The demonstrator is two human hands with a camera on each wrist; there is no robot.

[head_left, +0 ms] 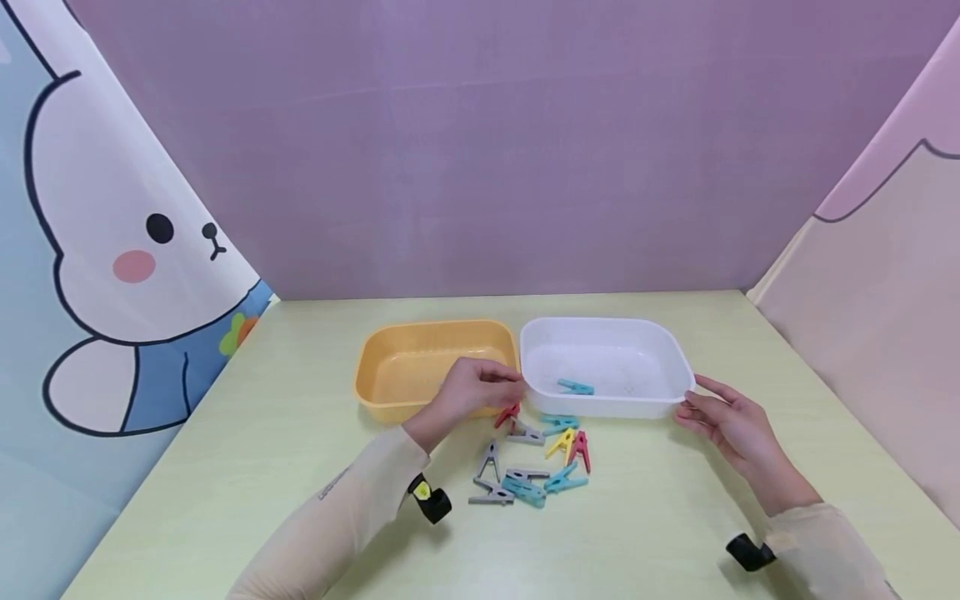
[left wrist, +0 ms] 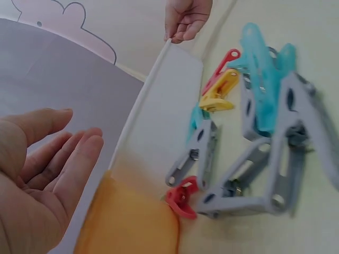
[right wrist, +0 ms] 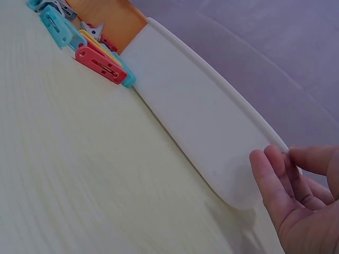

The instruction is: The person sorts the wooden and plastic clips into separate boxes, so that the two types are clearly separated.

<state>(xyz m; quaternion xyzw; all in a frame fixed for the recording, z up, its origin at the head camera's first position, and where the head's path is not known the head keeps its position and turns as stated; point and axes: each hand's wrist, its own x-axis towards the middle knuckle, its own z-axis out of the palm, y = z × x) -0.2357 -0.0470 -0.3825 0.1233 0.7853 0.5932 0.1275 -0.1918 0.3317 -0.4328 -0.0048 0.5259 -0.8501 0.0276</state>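
My left hand (head_left: 501, 388) hovers with relaxed, empty fingers (left wrist: 79, 153) over the near right corner of the yellow tray (head_left: 375, 398). A red clip (head_left: 507, 414) lies just below it on the table. My right hand (head_left: 701, 404) lightly pinches the near right corner of the white tray (head_left: 600, 327), thumb on the rim and fingers (right wrist: 273, 174) against its wall (right wrist: 201, 116). One teal clip (head_left: 575, 387) lies inside the white tray. The yellow tray holds nothing that I can see.
Several loose clips (head_left: 528, 477) in grey, teal, yellow and red lie in front of the two trays, between my forearms. The trays stand side by side, touching, on a pale green table (head_left: 225, 467). Fabric walls close in the back and both sides.
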